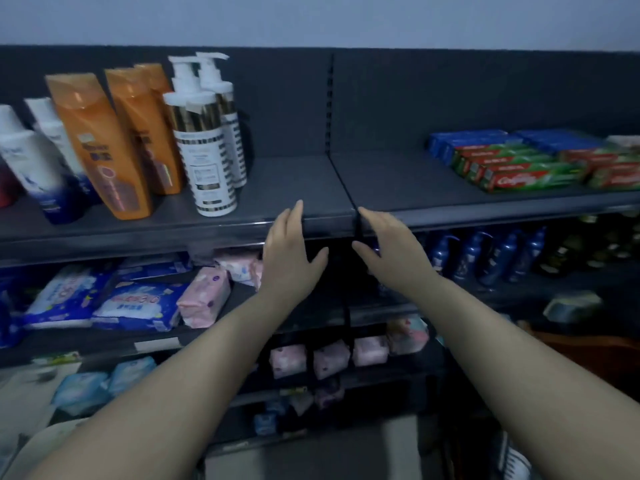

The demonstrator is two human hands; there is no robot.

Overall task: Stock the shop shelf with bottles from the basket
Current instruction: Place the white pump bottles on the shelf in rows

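Note:
The dark top shelf [298, 188] carries bottles on its left part: two white pump bottles [204, 147] with gold and black bands, orange bottles [104, 147] beside them, and white-and-blue bottles [38, 168] at the far left. My left hand [291, 251] and my right hand [388, 247] reach out side by side at the shelf's front edge, fingers straight and holding nothing. Both hands sit in front of the bare stretch of shelf to the right of the pump bottles. No basket is in view.
Toothpaste boxes [526, 168] lie on the top shelf at the right. On the shelf below are blue bottles [485, 254] at the right and packs of wipes and pads [131, 299] at the left. Lower shelves hold more small packs [329, 358].

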